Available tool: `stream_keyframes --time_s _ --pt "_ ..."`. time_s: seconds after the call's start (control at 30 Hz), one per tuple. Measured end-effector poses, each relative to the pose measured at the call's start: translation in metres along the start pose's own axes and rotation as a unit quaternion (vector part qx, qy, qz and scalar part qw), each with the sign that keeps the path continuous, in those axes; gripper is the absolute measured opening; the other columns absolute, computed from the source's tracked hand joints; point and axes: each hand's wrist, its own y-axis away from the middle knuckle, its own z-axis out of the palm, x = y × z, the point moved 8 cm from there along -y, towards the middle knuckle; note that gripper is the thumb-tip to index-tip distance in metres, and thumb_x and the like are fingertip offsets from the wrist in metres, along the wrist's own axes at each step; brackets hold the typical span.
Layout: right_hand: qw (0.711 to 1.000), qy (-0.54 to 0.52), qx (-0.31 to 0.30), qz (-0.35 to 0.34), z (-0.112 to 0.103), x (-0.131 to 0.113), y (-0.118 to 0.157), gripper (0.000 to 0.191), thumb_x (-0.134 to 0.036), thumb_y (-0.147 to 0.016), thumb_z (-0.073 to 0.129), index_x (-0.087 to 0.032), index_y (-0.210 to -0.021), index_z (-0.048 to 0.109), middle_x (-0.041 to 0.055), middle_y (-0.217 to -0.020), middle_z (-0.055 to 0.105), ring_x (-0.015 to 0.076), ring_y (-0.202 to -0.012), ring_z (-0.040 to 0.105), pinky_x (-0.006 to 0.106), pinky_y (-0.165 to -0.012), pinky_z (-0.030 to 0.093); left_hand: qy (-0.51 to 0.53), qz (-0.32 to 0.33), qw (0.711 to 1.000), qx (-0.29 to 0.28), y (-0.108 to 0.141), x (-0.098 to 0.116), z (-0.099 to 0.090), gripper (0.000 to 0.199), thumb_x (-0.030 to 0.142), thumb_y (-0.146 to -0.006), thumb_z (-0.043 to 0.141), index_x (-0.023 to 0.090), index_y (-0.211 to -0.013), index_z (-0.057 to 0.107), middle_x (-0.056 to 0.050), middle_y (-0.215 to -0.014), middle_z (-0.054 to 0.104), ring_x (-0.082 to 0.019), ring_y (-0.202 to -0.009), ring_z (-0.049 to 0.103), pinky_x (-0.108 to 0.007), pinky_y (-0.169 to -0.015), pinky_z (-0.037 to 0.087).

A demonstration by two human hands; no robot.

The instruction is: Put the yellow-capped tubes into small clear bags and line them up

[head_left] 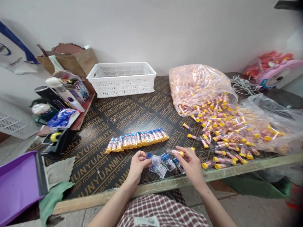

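A: What writing can you read?

B: The board is printed all over with "JUNYUANMUYE", and near the front edge "WBP COMBI CORE F-F PLYWOOD". On the far left a white bag has blue lettering too blurred to read.

A: Going left to right, what lies there?

B: A purple tray at the near left, then a black tape holder with a yellow roll. Far back sits a white basket. In the middle a row of tubes lies side by side, wrapped in orange and blue.

A: And the hands?

B: The left hand pinches a small clear sleeve with a blue top between thumb and fingers. Just right of it, more sleeves lie in a loose heap near the front edge. The right hand is closed on a tube, held level above that heap.

A: How does the tube look?

B: Clear, with pinkish content and a yellow cap at its right end.

A: Further right?

B: A heap of like tubes spills from a clear sack. Far right stands a pink fan.
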Motion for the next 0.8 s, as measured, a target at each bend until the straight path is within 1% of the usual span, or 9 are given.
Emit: stream_keyframes --time_s 0.07,0.1,0.17,0.27,0.43,0.57,0.63,0.7,0.8 --pt "0.999 -0.052 0.008 -0.004 0.009 -0.012 0.008 0.023 -0.036 -0.082 0.061 -0.022 -0.1 0.065 0.0078 -0.098 0.062 0.021 -0.089 0.06 0.032 -0.07 0.053 0.078 -0.02 0.997 0.015 -0.001 0.005 -0.005 0.038 0.016 -0.05 0.079 0.015 -0.08 0.057 0.002 -0.066 0.065 -0.01 -0.057 0.059 -0.023 -0.062 0.049" --pt "0.997 -0.075 0.007 -0.005 0.014 -0.017 0.012 0.022 -0.034 -0.082 0.06 -0.023 -0.101 0.065 0.0081 -0.101 0.06 0.021 -0.091 0.06 0.032 -0.072 0.054 0.102 -0.023 0.994 0.021 -0.002 0.008 -0.007 0.039 0.016 -0.049 0.081 0.014 -0.081 0.06 0.0 -0.07 0.067 -0.009 -0.059 0.06 -0.021 -0.062 0.049" --pt "0.995 -0.104 -0.001 -0.006 0.024 -0.023 0.019 0.021 -0.03 -0.084 0.059 -0.025 -0.102 0.065 0.0079 -0.105 0.058 0.0206 -0.094 0.06 0.032 -0.074 0.055 0.141 -0.023 0.989 0.032 -0.005 0.013 -0.012 0.034 0.02 -0.05 0.082 0.011 -0.078 0.065 -0.002 -0.073 0.069 -0.009 -0.062 0.06 -0.019 -0.062 0.049" --pt "0.994 -0.101 -0.002 -0.033 0.033 -0.034 0.026 0.024 -0.025 -0.085 0.057 -0.028 -0.107 0.065 0.0067 -0.105 0.058 0.0199 -0.092 0.06 0.032 -0.073 0.056 0.184 -0.024 0.981 0.058 -0.008 0.014 -0.02 0.031 0.027 -0.05 0.084 0.01 -0.069 0.067 -0.002 -0.068 0.067 -0.008 -0.058 0.059 -0.02 -0.059 0.049" --pt "0.991 -0.052 0.015 -0.123 0.036 -0.054 0.031 0.034 -0.016 -0.083 0.058 -0.031 -0.112 0.064 0.0059 -0.101 0.061 0.0203 -0.087 0.061 0.034 -0.071 0.055 0.189 -0.019 0.976 0.103 -0.009 0.014 -0.029 0.035 0.034 -0.046 0.086 0.01 -0.063 0.066 -0.002 -0.059 0.065 -0.009 -0.053 0.058 -0.02 -0.053 0.047" --pt "0.989 -0.04 0.017 -0.139 0.038 -0.059 0.031 0.036 -0.015 -0.083 0.057 -0.032 -0.114 0.063 0.006 -0.1 0.062 0.0215 -0.088 0.062 0.036 -0.073 0.055 0.175 -0.008 0.978 0.11 -0.008 0.013 -0.032 0.037 0.036 -0.046 0.085 0.01 -0.062 0.066 -0.002 -0.06 0.065 -0.01 -0.054 0.059 -0.021 -0.055 0.047" --pt "0.99 -0.045 -0.015 -0.13 0.045 -0.056 0.031 0.034 -0.016 -0.083 0.057 -0.032 -0.113 0.063 0.0059 -0.099 0.062 0.0216 -0.089 0.062 0.036 -0.075 0.055 0.157 0.005 0.981 0.113 -0.008 0.014 -0.032 0.037 0.039 -0.05 0.083 0.01 -0.063 0.065 -0.002 -0.061 0.064 -0.01 -0.054 0.058 -0.022 -0.057 0.047" --pt "0.99 -0.062 -0.066 -0.106 0.055 -0.051 0.032 0.031 -0.019 -0.084 0.056 -0.031 -0.111 0.064 0.0062 -0.1 0.061 0.0216 -0.09 0.061 0.035 -0.075 0.055 0.131 0.027 0.984 0.115 -0.006 0.016 -0.032 0.038 0.045 -0.056 0.079 0.01 -0.065 0.065 -0.003 -0.063 0.065 -0.011 -0.056 0.057 -0.023 -0.059 0.048" --pt "0.985 -0.1 -0.126 -0.067 0.068 -0.041 0.035 0.03 -0.021 -0.087 0.05 -0.03 -0.114 0.063 0.0072 -0.108 0.058 0.0204 -0.092 0.061 0.034 -0.075 0.056 0.113 0.048 0.99 0.071 -0.002 0.023 -0.02 0.04 0.049 -0.064 0.072 0.012 -0.077 0.065 -0.004 -0.073 0.067 -0.013 -0.064 0.06 -0.026 -0.064 0.05"
